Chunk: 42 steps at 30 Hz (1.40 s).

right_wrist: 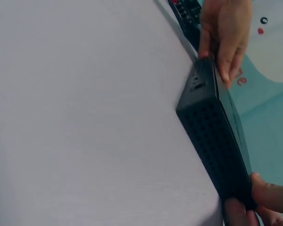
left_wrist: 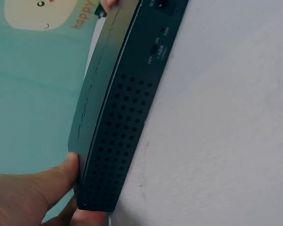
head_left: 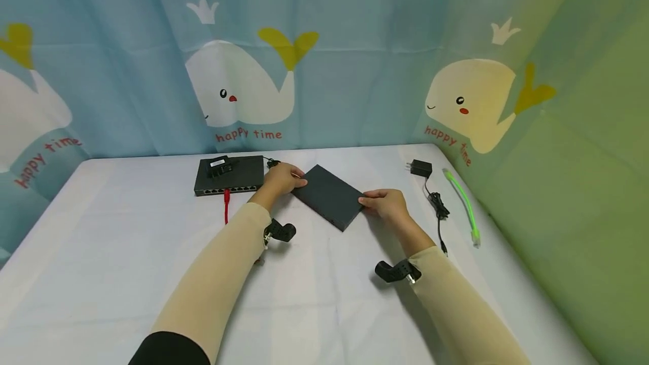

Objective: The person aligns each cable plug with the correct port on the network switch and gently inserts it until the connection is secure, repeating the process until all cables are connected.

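Your left hand point(head_left: 280, 179) and right hand point(head_left: 387, 205) grip opposite ends of the dark box point(head_left: 327, 196) | box: mid-way across white table point(head_left: 152, 263), right of network switch point(head_left: 250, 169) | switch: port row point(head_left: 244, 189) holds red cable point(head_left: 226, 201); black adapter point(head_left: 221, 168) on top

The left hand point(left_wrist: 23, 200) grips one end of a dark box point(left_wrist: 92, 115), its thumb against the edge. At the top, a little of the right hand point(left_wrist: 109, 3) shows by the box's far part. The box's side carries rows of round holes point(left_wrist: 118, 125), a switch point(left_wrist: 154, 49) marked ON and OFF, and a socket point(left_wrist: 163, 4). White cloth point(left_wrist: 221, 117) spreads to the right; a teal curtain point(left_wrist: 28, 117) with a cartoon print point(left_wrist: 30, 14) fills the left.
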{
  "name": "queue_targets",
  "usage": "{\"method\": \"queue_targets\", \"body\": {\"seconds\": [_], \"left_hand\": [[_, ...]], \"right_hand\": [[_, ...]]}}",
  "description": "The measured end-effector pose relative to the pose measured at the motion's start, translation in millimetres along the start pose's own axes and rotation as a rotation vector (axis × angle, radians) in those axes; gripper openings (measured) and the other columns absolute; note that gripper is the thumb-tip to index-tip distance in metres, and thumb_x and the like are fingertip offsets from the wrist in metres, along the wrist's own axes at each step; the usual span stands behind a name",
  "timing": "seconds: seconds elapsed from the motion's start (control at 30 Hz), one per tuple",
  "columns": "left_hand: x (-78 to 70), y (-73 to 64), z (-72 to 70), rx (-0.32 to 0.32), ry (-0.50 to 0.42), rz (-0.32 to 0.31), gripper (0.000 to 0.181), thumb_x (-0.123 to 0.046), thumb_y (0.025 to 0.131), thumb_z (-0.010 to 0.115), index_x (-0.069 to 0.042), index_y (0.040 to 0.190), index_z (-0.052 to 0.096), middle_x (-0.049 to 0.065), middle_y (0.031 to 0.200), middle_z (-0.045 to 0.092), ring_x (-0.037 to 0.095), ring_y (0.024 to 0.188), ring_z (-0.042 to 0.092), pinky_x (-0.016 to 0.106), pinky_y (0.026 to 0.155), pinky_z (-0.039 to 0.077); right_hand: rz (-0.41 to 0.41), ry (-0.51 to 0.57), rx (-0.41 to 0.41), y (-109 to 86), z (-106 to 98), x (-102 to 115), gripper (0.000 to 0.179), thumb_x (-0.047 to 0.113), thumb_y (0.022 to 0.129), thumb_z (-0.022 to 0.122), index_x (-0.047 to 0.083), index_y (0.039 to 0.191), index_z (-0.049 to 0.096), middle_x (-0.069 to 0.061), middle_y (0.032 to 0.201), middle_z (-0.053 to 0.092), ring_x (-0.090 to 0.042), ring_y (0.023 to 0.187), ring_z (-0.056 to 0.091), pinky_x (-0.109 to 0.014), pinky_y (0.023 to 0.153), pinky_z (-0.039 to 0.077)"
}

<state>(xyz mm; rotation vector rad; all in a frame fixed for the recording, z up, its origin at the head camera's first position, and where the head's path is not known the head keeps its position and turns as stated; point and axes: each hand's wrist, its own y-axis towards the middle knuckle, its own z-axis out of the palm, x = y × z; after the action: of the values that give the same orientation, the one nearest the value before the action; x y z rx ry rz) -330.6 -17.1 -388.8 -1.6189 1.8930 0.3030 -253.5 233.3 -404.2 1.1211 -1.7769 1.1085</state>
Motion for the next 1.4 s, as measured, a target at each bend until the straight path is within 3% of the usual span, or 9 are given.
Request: {"method": "queue_targets", "body": {"seconds": [0.2,0.37,0.5,0.73,1.03,1.17,1.33,1.4], "left_hand": [[6.2,-4.3,9.7,-0.045,-0.047,0.014,0.041,-0.034,0.095,0.067,-0.016,0.133,0.064,0.004,0.127,0.067,0.027,0.124,0.056,0.045,0.11,0.041],[6.3,-10.3,14.6,-0.105,-0.113,-0.013,0.041,-0.032,0.092,0.071,-0.013,0.128,0.067,0.005,0.118,0.071,0.026,0.115,0.061,0.043,0.101,0.048],[3.4,-16.1,17.9,-0.135,-0.128,-0.038,0.041,-0.031,0.091,0.073,-0.011,0.126,0.068,0.005,0.115,0.072,0.025,0.111,0.062,0.041,0.095,0.051],[0.5,-26.2,27.2,-0.173,-0.166,-0.055,0.043,-0.031,0.091,0.073,-0.01,0.128,0.067,0.005,0.112,0.072,0.024,0.103,0.066,0.04,0.089,0.055],[1.1,-32.4,41.4,-0.235,-0.248,-0.055,0.042,-0.027,0.09,0.074,-0.006,0.126,0.068,0.009,0.11,0.072,0.025,0.104,0.066,0.04,0.091,0.055],[1.6,-32.8,44.2,-0.246,-0.292,-0.058,0.041,-0.026,0.09,0.075,-0.005,0.125,0.068,0.009,0.11,0.072,0.023,0.094,0.07,0.037,0.086,0.057],[3.6,-33.5,46.2,-0.254,-0.352,-0.076,0.042,-0.025,0.089,0.075,-0.005,0.125,0.067,0.01,0.111,0.072,0.022,0.079,0.072,0.034,0.079,0.059],[4.7,-33.8,47.7,-0.258,-0.349,-0.077,0.043,-0.027,0.09,0.075,-0.005,0.126,0.067,0.009,0.111,0.072,0.021,0.081,0.072,0.034,0.08,0.059]], "right_hand": [[0.022,-0.05,-0.035,15.9,-1,6,0.035,0.011,0.091,0.072,-0.003,0.122,0.067,-0.023,0.125,0.065,-0.006,0.072,0.07,-0.02,0.072,0.058],[0.021,-0.126,-0.056,28.1,-1,12,0.033,0.015,0.091,0.073,0.001,0.121,0.07,-0.019,0.12,0.068,-0.002,0.07,0.067,-0.019,0.074,0.053],[0.011,-0.145,-0.074,35.4,0,16,0.033,0.014,0.091,0.073,0.001,0.121,0.07,-0.019,0.122,0.067,-0.004,0.08,0.067,-0.024,0.081,0.054],[0.027,-0.099,-0.102,46.2,5,21,0.032,0.011,0.091,0.072,0.001,0.122,0.069,-0.019,0.125,0.066,-0.022,0.108,0.068,-0.03,0.092,0.056],[0.083,-0.063,-0.149,59.2,10,25,0.032,0.009,0.091,0.071,0.001,0.122,0.069,-0.018,0.127,0.065,-0.024,0.115,0.065,-0.033,0.098,0.054],[0.086,-0.017,-0.154,61.9,11,24,0.034,0.007,0.09,0.072,0.0,0.123,0.068,-0.019,0.129,0.064,-0.025,0.118,0.063,-0.034,0.101,0.052],[0.07,-0.004,-0.12,58.5,9,22,0.037,0.01,0.091,0.071,0.002,0.127,0.066,-0.016,0.134,0.061,-0.024,0.124,0.059,-0.035,0.105,0.05],[0.059,-0.019,-0.087,54.0,7,20,0.04,0.01,0.091,0.071,0.003,0.131,0.064,-0.016,0.138,0.059,-0.024,0.124,0.059,-0.033,0.104,0.05]]}}
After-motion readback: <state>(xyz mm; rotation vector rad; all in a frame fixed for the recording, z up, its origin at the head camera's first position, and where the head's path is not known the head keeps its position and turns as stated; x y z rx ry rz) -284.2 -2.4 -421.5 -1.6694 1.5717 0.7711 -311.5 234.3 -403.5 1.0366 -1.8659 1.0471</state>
